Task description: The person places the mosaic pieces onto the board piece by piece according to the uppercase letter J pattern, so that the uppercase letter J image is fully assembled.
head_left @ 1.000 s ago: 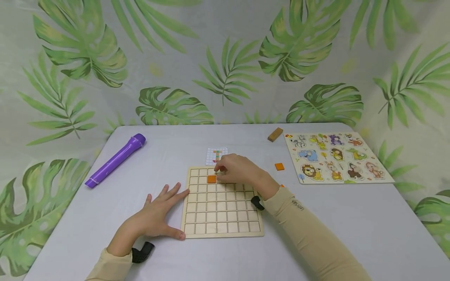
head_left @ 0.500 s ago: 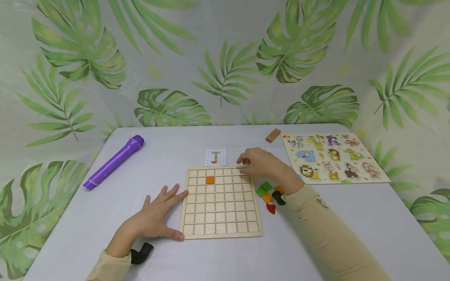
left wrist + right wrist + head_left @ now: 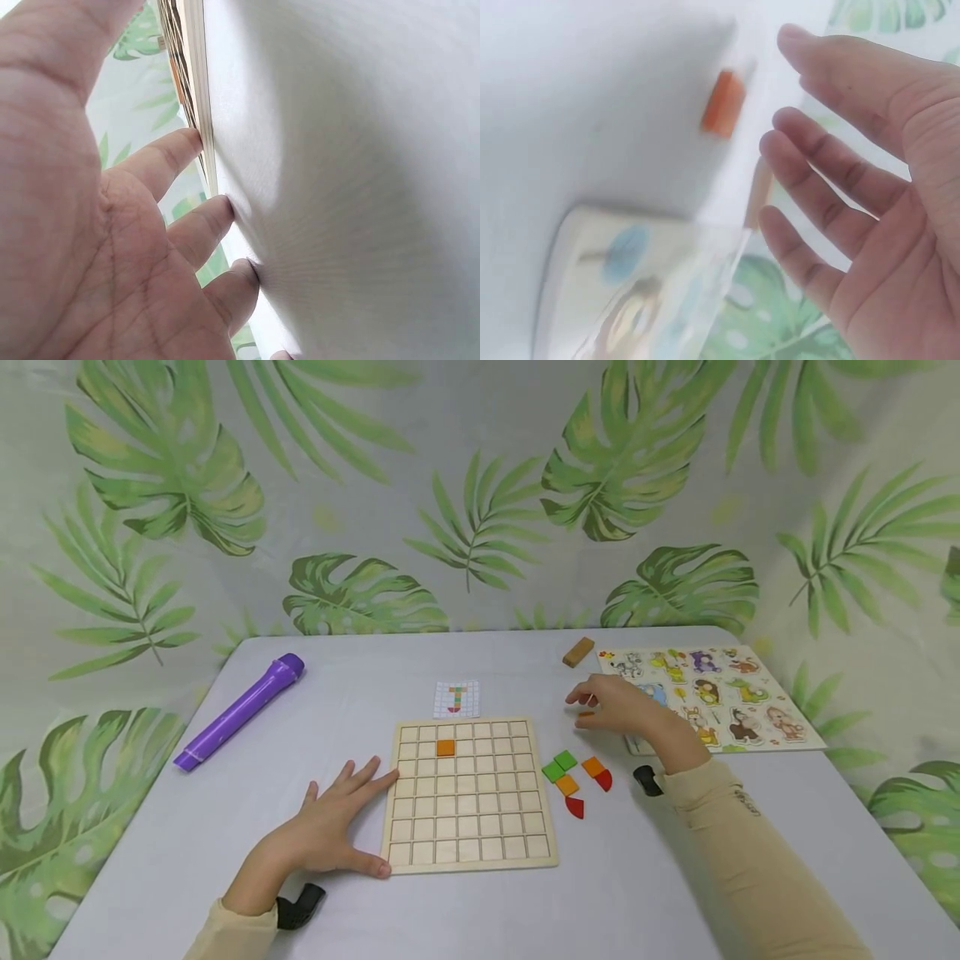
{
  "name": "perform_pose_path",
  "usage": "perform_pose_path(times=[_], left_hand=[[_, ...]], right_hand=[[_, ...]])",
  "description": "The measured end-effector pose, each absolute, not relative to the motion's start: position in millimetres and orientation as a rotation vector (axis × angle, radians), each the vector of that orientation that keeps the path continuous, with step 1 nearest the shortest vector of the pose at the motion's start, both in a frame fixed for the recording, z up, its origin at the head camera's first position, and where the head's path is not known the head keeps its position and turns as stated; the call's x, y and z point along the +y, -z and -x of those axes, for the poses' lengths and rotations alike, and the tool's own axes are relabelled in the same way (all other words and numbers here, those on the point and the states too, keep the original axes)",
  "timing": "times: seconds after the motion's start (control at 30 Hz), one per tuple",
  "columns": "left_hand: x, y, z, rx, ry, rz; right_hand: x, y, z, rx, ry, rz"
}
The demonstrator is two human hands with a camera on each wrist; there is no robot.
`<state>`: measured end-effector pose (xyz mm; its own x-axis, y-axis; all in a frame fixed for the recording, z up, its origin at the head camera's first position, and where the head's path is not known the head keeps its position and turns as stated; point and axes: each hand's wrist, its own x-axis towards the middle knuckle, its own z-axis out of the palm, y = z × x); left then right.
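Observation:
A wooden grid board (image 3: pixel 468 800) lies flat with one orange square tile (image 3: pixel 446 748) in an upper cell. My left hand (image 3: pixel 322 831) rests at the board's left edge, fingers spread, thumb and index fingertip touching the rim. The left wrist view shows the fingertips (image 3: pixel 193 141) against that edge. To the right, my right hand (image 3: pixel 618 703) hovers over the table with loosely bent fingers and holds nothing. Just beyond its fingertips another orange tile (image 3: pixel 724 103) lies on the table; the hand partly hides it in the head view. A small pattern card (image 3: pixel 456 699) lies behind the board.
Right of the board lie green tiles (image 3: pixel 558 766), lighter orange tiles (image 3: pixel 567 785) and red quarter-round pieces (image 3: pixel 575 807). An animal puzzle board (image 3: pixel 738 714) is farther right. A wooden block (image 3: pixel 578 652) and a purple toy microphone (image 3: pixel 240 712) lie toward the back.
My right hand has moved off the grid board to the right, leaving the orange tile in its cell, and reached the other orange tile. My left hand has stayed at the board's edge.

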<state>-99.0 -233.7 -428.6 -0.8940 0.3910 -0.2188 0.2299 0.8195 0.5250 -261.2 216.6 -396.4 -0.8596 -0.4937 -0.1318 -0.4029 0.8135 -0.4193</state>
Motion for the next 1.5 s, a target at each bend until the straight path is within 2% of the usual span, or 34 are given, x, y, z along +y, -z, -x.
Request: perform_pose_path(times=[0.5, 1.5], left_hand=[[-235.1, 432.4, 100.2, 2.698, -0.710, -0.477], [-235.3, 431.5, 99.0, 2.701, -0.738, -0.491]], right_hand=[[243.8, 409.3, 261.2, 2.765, 0.568, 0.683], [245.7, 419.0, 262.9, 2.805, 0.605, 0.623]])
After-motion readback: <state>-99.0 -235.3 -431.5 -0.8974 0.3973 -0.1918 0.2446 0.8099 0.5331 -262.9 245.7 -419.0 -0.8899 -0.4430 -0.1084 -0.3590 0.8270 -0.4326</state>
